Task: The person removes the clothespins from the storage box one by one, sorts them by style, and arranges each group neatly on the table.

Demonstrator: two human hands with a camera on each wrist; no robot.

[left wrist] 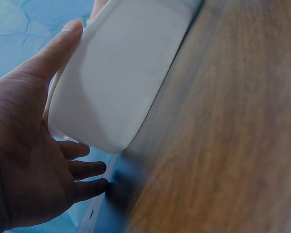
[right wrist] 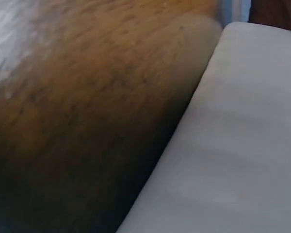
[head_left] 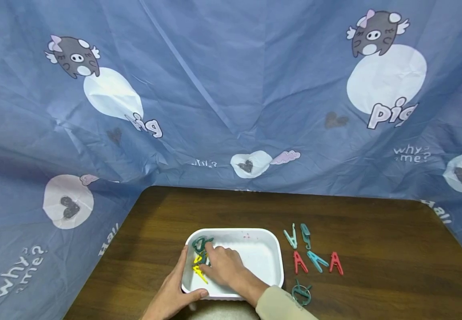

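A white tray (head_left: pixel 260 262) stands at the front of the table. My left hand (head_left: pixel 172 284) rests around its near left corner, thumb along the front rim and forefinger up the left side. In the left wrist view, the other fingers of the left hand (left wrist: pixel 34 141) spread loosely beside the tray's wall (left wrist: pixel 119 73). My right hand (head_left: pixel 224 266) reaches inside, forefinger and thumb apart over the clips at the left end. Those are a dark green clip (head_left: pixel 199 244) and yellow clothespins (head_left: pixel 199 273), partly covered by the fingers. The right wrist view shows only the tray's outer wall (right wrist: pixel 247 136), not the right hand.
Right of the tray lie red clothespins (head_left: pixel 300 262), a light blue clothespin (head_left: pixel 317 261), a pale green clothespin (head_left: pixel 291 236), a teal clip (head_left: pixel 305 235) and a round green clip (head_left: pixel 302 293). A blue printed cloth (head_left: pixel 222 89) hangs behind the wooden table (head_left: pixel 395 249).
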